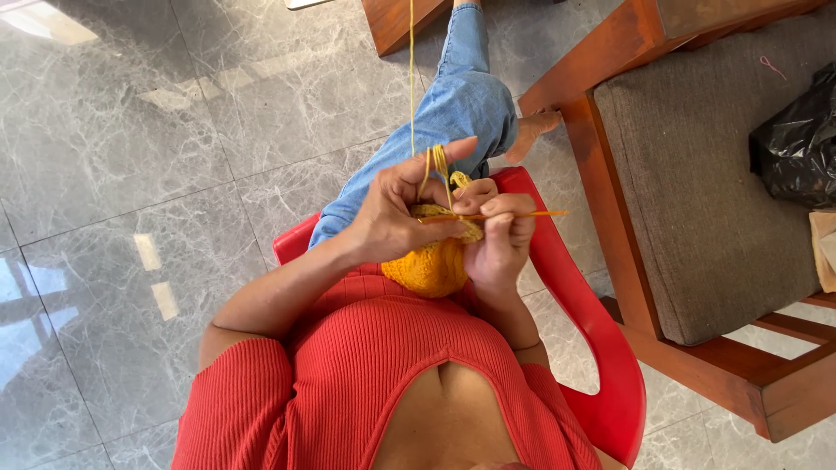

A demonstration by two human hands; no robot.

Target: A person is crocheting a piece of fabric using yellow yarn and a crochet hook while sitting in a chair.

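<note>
Crochet in progress: left hand [387, 213] is pinching yellow yarn [433, 165], fingers closed on the strands; right hand [498, 239] is gripping an orange crochet hook [522, 214], fingers clamped. Yellow crocheted piece [431, 265] is resting between both hands, above the red chair [601, 348].

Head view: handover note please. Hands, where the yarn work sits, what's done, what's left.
Left hand: holds the yellow crochet piece, with the yellow yarn strand looped over its fingers and running up out of view.
Right hand: grips the orange crochet hook, lying roughly level, tip at the piece.
Position: work sits above the lap, over the red plastic chair.
Done: a rounded yellow piece is built up.
Left: hook is at the piece and yarn attached; how much remains cannot be told.
</note>
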